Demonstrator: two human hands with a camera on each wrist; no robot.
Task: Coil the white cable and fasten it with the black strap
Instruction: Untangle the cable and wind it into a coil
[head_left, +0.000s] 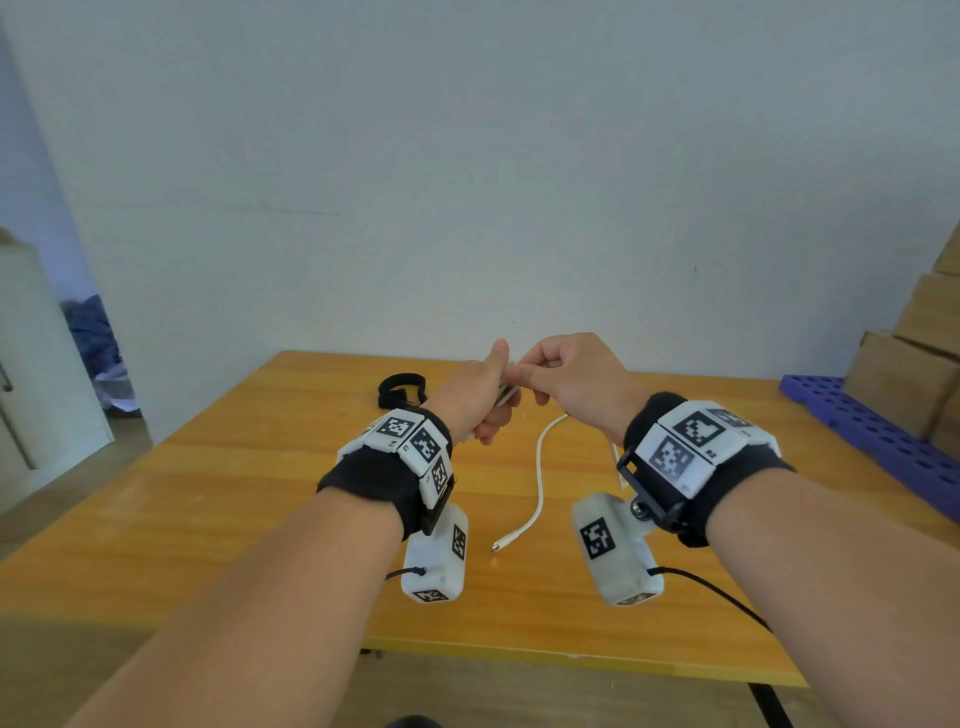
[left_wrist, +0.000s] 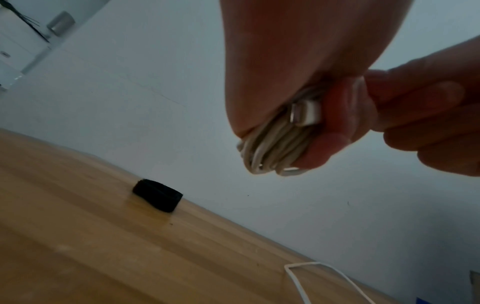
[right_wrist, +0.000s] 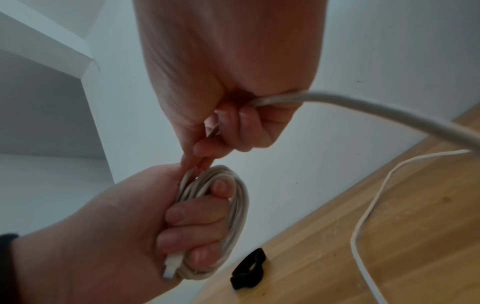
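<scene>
We grip the light, springy white cable (right_wrist: 228, 216) coil in our left hand (right_wrist: 109, 236), right hand (right_wrist: 223, 102) pinching the limp tail; black strap (head_left: 400, 391) probably soft, untouched.

The cable (head_left: 540, 483) is white; in the wrist views its coiled part (right_wrist: 228, 207) looks more cream or pale grey, maybe because the light there is dim. Its connector (left_wrist: 306, 113) is white with a silver metal tip. The strap (head_left: 401, 389) is plain black. The table (head_left: 260, 519) is warm yellow-orange wood with long grain lines and a brighter yellow front edge. The wristbands (head_left: 374, 480) are black, and the white blocks (head_left: 415, 441) on them carry black-and-white square marker patterns. The wall (head_left: 467, 156) is pale grey-blue. At the right, the tray (head_left: 883, 441) is blue-violet with rows of round holes, and the boxes (head_left: 914, 364) are brown cardboard.
</scene>
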